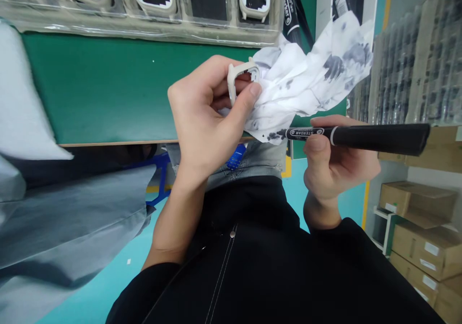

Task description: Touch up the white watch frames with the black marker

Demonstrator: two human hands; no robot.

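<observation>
Between the thumb and fingers of my left hand (211, 114) is a small beige plastic frame (232, 81), shaped like a watch case, with a white inner edge. A crumpled white cloth (303, 76) with dark ink stains lies beside and under those fingers, reaching to the right. My right hand (335, 162) grips a black marker pen (375, 137), held level with its tip end pointing left. That tip end is at the cloth's stained lower corner; whether it touches cannot be made out.
A plastic-covered tray (155, 32) of similar frames stands along the back of the green table (108, 93). More black markers (293, 16) lie right of it. Stacked clear trays (404, 64) and cardboard boxes (418, 247) are at right. Grey fabric (72, 218) hangs at left.
</observation>
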